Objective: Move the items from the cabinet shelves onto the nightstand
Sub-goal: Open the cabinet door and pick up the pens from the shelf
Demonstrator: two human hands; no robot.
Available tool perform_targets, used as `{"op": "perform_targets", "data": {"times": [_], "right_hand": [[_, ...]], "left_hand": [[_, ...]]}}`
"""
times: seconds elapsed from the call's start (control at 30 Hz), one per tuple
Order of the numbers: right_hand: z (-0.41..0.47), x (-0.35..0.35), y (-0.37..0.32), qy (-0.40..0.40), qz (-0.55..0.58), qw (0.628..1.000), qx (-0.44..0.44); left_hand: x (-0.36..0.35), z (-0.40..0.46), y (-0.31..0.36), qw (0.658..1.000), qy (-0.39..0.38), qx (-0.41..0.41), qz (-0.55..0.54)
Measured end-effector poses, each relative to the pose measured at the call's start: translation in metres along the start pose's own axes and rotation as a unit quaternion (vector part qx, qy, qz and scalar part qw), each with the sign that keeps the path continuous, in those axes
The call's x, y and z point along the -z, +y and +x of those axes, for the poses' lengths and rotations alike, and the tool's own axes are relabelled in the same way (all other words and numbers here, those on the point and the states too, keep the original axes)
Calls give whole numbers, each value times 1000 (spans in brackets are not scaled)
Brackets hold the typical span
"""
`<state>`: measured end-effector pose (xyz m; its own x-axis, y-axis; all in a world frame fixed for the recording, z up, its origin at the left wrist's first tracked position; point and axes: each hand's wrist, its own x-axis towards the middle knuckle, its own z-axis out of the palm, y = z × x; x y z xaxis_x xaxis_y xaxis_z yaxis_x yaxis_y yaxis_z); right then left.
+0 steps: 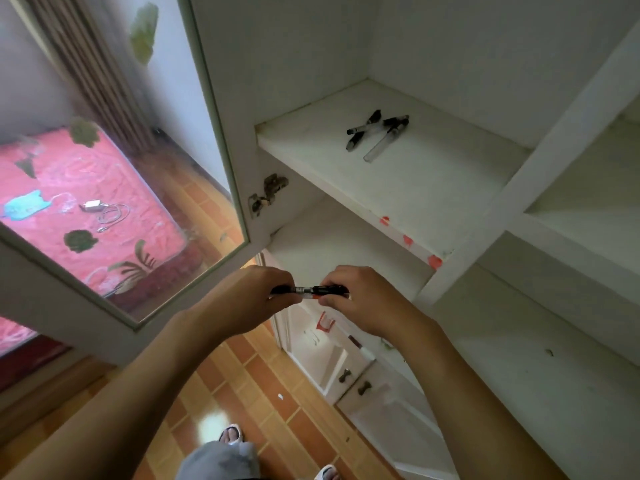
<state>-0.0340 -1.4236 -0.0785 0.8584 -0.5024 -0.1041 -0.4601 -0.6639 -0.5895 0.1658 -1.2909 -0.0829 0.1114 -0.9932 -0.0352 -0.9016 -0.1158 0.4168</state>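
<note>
- white cabinet [450, 64] stands open, glass door [114, 188] swung left.
- upper shelf [433, 188] still carries loose pens [377, 133]; nightstand out of sight.
- my left hand [252, 292] and right hand [363, 299] pinch one pen [308, 290] between curled fingers.

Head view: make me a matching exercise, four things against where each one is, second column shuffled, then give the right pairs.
Things:
1. pen
2. loose pens
3. white charger
4. glass door

Places:
A. lying on the pink bed cover, seen through the glass
B. held at both ends between the left hand and right hand
C. swung open to the left of the shelves
D. lying in a small heap on the upper shelf

Pairs: 1-B, 2-D, 3-A, 4-C
</note>
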Motion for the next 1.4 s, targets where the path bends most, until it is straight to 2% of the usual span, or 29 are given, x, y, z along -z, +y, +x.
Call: {"op": "perform_targets", "data": {"times": [0.2, 0.47, 0.63, 0.8, 1.03, 1.23, 1.4], "right_hand": [[-12, 23, -17, 40, -17, 999, -11], [-15, 58, -73, 72, -69, 995, -7], [-12, 86, -99, 128, -74, 989, 8], [5, 110, -103, 200, -85, 975, -41], [45, 123, -92, 240, -139, 952, -127], [87, 130, -82, 236, -178, 941, -164], [116, 135, -76, 198, -178, 944, -197]], "left_hand": [[24, -3, -2, 999, 23, -18, 22], [76, 5, -23, 993, 86, -69, 48], [106, 15, -30, 986, 130, -100, 40], [118, 25, -26, 983, 140, -110, 49], [125, 31, -31, 980, 155, -115, 45], [127, 26, -38, 979, 163, -113, 38], [126, 16, -53, 979, 171, -109, 21]]}}
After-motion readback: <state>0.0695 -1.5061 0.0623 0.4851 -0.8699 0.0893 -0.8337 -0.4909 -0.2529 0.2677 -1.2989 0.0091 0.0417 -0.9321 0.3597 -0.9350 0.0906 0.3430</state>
